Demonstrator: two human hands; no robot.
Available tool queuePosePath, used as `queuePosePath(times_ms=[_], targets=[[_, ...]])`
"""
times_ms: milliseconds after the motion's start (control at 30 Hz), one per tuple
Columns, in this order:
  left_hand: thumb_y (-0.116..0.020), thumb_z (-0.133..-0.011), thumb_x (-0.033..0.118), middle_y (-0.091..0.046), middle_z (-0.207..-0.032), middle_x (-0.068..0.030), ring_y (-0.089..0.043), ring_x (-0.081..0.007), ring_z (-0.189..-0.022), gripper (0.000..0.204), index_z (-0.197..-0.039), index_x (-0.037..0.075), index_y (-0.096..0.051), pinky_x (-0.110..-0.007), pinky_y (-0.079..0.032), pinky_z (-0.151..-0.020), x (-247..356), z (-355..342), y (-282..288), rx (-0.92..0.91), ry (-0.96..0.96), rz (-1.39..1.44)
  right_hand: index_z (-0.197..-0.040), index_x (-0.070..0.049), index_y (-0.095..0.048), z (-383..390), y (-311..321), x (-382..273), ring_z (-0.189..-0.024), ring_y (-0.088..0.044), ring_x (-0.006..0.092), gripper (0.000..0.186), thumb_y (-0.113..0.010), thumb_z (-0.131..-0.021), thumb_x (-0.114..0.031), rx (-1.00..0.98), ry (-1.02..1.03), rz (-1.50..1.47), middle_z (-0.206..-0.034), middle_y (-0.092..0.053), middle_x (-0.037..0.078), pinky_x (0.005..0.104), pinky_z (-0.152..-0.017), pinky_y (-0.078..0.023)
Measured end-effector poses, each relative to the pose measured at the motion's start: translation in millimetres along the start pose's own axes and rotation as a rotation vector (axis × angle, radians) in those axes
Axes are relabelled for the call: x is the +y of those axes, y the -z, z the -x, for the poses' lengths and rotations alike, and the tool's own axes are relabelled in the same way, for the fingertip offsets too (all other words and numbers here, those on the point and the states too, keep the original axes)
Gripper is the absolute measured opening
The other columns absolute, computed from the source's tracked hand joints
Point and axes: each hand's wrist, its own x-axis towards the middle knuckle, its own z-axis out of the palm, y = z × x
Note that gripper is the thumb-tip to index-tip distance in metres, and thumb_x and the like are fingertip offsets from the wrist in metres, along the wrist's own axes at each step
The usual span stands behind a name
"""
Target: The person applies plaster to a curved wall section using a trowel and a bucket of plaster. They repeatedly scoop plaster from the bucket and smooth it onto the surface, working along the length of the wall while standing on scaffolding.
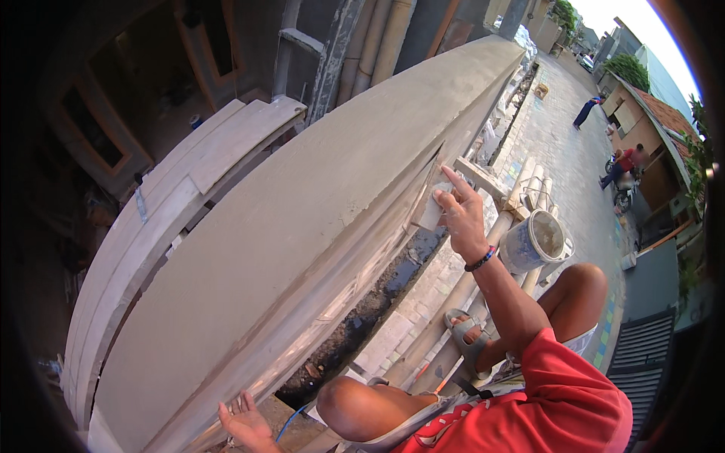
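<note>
A long slab of smooth grey plaster (pixel 302 189) curves from the lower left to the far top. At its right edge, my right hand (pixel 462 215) grips a small flat pale piece (pixel 431 208), perhaps a scraper; its kind is hard to make out. The index finger points up along the slab's side, and the thumb presses on the piece. Down at the bottom, my left hand (pixel 248 424) is open beside the slab's lower side face, fingers apart and holding nothing. Whether its fingertips touch the face, I cannot tell.
A mortar-stained bucket (pixel 521 245) stands right of my right forearm, near bamboo poles (pixel 423 351). Between slab and paving runs a ditch (pixel 351 325) with dark water. Pale planks (pixel 174 189) lie left. Two people, one in dark clothes (pixel 586 112), are farther along the street.
</note>
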Motion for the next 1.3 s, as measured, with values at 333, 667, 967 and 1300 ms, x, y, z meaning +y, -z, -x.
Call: queuePosePath(times_ms=[333,667,967,1300], targets=[[-0.065,-0.086,0.033,-0.013,-0.149,-0.0224,-0.031,-0.0328,-0.132,0.085,-0.147,0.004,-0.014,-0.042,-0.039,-0.106,-1.5,2.9,-8.5,0.036,-0.055,-0.053,-0.135,0.0,-0.051,-50.4,14.2,-22.3,-0.066,-0.053,0.0076,0.048,-0.058,-0.087,-0.008,0.161,0.3,0.217,-0.08,-0.056,0.003,0.0235,-0.056,-0.045],[-0.061,-0.089,0.031,-0.012,-0.149,-0.0234,-0.038,-0.0325,-0.127,0.076,-0.145,0.003,-0.018,-0.042,-0.039,-0.106,-5.6,0.2,1.9,-0.009,-0.029,0.001,-0.13,0.0,-0.054,-63.2,138.2,-133.0,-0.084,-0.063,0.0145,0.042,-0.059,-0.093,-0.02,-0.071,0.406,0.703,-0.101,-0.067,0.013,0.0279,-0.074,-0.051],[-0.064,-0.088,0.028,-0.005,-0.153,-0.0236,-0.043,-0.0339,-0.124,0.08,-0.147,0.005,-0.014,-0.044,-0.04,-0.106,-3.1,0.1,-1.5,0.061,-0.027,0.02,-0.124,-0.002,-0.06,-100.8,78.8,-178.9,-0.09,-0.065,0.0254,0.035,-0.053,-0.098,-0.024,-0.667,0.772,0.979,-0.102,-0.067,0.015,0.0369,-0.083,-0.05],[-0.063,-0.089,0.03,-0.005,-0.153,-0.0232,-0.037,-0.0324,-0.128,0.079,-0.148,0.005,-0.015,-0.042,-0.039,-0.106,-2.5,7.6,-16.4,0.051,-0.02,-0.011,-0.12,-0.007,-0.064,-240.2,155.1,-136.2,-0.089,-0.067,0.0253,0.035,-0.06,-0.086,-0.014,-0.468,0.603,1.32,-0.096,-0.07,0.013,0.0348,-0.086,-0.051]])
